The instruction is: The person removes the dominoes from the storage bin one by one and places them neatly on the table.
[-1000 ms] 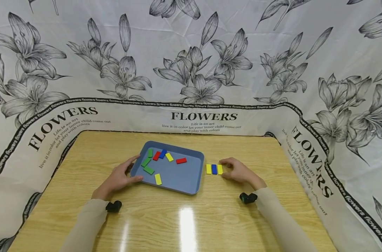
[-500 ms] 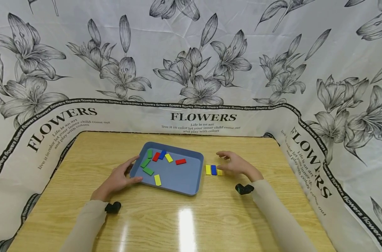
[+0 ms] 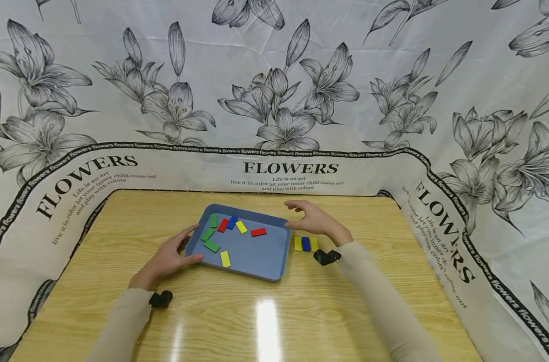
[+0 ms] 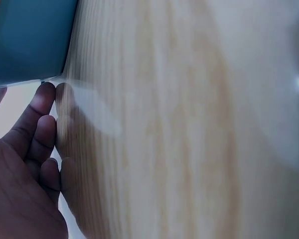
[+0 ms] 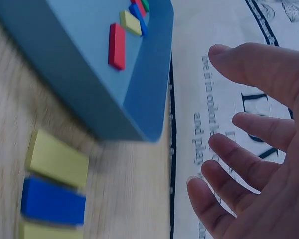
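Observation:
A grey-blue tray lies slightly slanted on the wooden table. My left hand holds its left end, thumb over the near rim. In the left wrist view, fingertips meet the tray's lower corner at the tabletop. My right hand, its fingers spread and holding nothing, hovers by the tray's far right corner. Just right of the tray stand three flat rectangular blocks side by side: a yellow block, a blue block and another yellow block, below the right hand in the head view.
Inside the tray are several loose blocks: green ones at the left, two red ones, a blue one and two yellow ones. A flower-printed cloth borders the table's back and sides.
My right hand has let go of the row's right-hand yellow block, lifted, and moved left and away to the tray's far right corner. The left hand and blocks have stayed put.

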Available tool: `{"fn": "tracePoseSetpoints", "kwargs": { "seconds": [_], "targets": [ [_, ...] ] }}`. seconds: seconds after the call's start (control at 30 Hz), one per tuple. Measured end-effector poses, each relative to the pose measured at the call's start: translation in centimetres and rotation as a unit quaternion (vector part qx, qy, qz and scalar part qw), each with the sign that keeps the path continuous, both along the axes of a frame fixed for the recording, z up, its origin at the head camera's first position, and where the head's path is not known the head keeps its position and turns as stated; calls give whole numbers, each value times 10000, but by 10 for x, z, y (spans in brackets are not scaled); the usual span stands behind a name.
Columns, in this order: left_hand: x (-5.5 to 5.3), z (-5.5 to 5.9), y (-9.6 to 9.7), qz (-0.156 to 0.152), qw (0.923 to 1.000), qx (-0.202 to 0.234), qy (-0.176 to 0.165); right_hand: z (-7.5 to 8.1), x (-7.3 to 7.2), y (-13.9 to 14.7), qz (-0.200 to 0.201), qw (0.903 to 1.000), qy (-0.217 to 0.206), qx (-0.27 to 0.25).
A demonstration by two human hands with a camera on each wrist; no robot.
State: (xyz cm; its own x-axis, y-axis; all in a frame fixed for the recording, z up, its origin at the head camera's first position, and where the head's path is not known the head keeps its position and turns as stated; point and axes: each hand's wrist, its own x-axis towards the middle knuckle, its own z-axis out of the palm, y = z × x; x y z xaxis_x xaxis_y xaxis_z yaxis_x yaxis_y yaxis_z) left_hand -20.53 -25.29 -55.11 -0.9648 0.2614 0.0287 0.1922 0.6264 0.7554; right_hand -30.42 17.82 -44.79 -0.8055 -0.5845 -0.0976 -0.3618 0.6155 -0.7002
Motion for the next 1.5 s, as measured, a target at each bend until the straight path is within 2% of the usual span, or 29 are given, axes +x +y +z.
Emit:
{"fn": "tracePoseSetpoints", "kwargs": {
  "seconds": [0.2,0.43,0.63,0.8,1.17,1.4,1.5],
  "targets": [
    [1,-3,0,-46,10000,69,4,-1,-2,-28,123,9999,37,-92],
    [1,0,0,-19,10000,72,1,-4,-4,-53,233,9986,350,-325],
    [1,3,0,-10,10000,83,-37,-11,-1,-77,548,9966,500,-357],
    [1,4,0,-4,9999,83,-59,-16,5,-99,814,9950,557,-187],
    [0,3,1,-48,9999,93,44,-31,23,-129,1326,9908,226,142],
    [-1,2,-1,-61,9999,29,89,-40,27,-141,1881,9788,502,636],
    [-1,1,-1,-141,9997,166,58,-42,27,-144,1977,9761,461,779]
  ]
}}
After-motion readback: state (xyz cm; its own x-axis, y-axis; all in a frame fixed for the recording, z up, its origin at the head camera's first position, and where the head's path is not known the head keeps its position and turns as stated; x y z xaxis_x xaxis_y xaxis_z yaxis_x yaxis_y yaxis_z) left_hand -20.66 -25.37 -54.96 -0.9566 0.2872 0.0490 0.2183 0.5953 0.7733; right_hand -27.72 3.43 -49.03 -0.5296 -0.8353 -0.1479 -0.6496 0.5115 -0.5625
